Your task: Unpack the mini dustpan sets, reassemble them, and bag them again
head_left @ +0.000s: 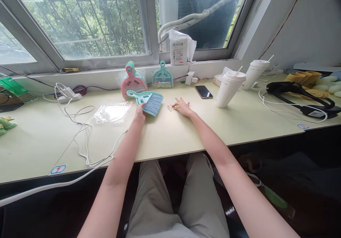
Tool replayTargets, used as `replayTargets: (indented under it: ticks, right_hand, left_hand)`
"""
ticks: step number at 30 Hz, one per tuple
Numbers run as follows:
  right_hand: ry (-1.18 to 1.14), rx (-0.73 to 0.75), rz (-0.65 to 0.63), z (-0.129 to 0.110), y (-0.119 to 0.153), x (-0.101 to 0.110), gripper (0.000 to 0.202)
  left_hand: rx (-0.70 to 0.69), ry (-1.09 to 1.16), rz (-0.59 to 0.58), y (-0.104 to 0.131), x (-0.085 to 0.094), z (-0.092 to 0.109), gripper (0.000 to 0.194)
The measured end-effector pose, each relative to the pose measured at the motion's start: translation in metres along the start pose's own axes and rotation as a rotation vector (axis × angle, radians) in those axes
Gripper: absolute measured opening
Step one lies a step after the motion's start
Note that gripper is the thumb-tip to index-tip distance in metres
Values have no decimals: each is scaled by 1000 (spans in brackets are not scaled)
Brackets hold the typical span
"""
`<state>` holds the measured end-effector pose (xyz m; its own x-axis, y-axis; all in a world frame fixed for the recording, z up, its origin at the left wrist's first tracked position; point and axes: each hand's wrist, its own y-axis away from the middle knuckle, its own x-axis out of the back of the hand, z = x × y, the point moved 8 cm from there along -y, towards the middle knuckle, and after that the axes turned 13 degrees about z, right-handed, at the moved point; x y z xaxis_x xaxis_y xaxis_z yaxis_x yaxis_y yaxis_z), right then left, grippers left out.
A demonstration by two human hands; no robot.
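My left hand [140, 112] grips the edge of a teal mini dustpan [140, 96] with a brush [153, 104] of grey-blue bristles nested in it. The set is tilted over the table, its handle pointing to the upper left. On the tabletop to the right, my right hand [182, 107] pinches a small colourful printed label [171, 107] between thumb and forefinger, its other fingers stretched out. A flat clear plastic bag [113, 112] lies left of my left hand. Behind the dustpan stand a stack of sets with a pink one [132, 81] in front and a wrapped teal set [162, 77].
A phone [204, 92] and two white cups with straws, the nearer cup [229, 88] and the farther cup [254, 75], stand right. White cables [86, 138] trail across the left. A black headset-like strap [301, 97] lies far right. A wrapped package [179, 51] sits on the sill.
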<state>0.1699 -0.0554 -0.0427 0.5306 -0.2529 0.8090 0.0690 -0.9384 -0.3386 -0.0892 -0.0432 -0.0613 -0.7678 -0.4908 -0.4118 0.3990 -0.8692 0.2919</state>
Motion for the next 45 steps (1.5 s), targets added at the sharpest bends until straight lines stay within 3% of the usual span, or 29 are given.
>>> replayTargets:
  ticks: [5, 10, 13, 16, 18, 20, 22, 24, 27, 34, 41, 45]
  right_hand:
    - [56, -76, 44, 7, -1, 2, 43]
    - [76, -74, 37, 11, 0, 1, 39]
    - [64, -77, 171, 7, -2, 15, 32]
    - [-106, -173, 386, 2, -1, 39, 43]
    - [-208, -190, 532, -9, 3, 54, 52]
    - [-222, -127, 594, -29, 9, 59, 54]
    - [-166, -36, 527, -53, 14, 50, 51]
    - [-97, 39, 381, -74, 18, 30, 50]
    - [-35, 85, 247, -89, 24, 8, 55]
    - [-37, 66, 303, -84, 22, 13, 54]
    - [-114, 43, 256, -76, 17, 13, 52]
    - [-141, 32, 241, -74, 15, 14, 52]
  left_hand:
    - [11, -24, 5, -1, -1, -3, 38]
    - [17, -29, -4, -2, -1, -4, 41]
    - [27, -30, -18, 2, -3, -4, 40]
    - [15, -50, -57, 10, -10, -5, 43]
    - [4, -61, -76, 19, -15, -7, 45]
    - [-8, -57, -122, 31, -23, -9, 46]
    - [-36, -32, -219, 44, -35, -9, 46]
    - [-78, 6, -305, 54, -44, -7, 48]
    - [-126, 39, -353, 61, -49, -4, 53]
    - [-141, 34, -371, 56, -47, -3, 58]
    - [-174, 30, -435, 64, -51, 2, 62]
    - [-135, 40, -381, 63, -49, 2, 56]
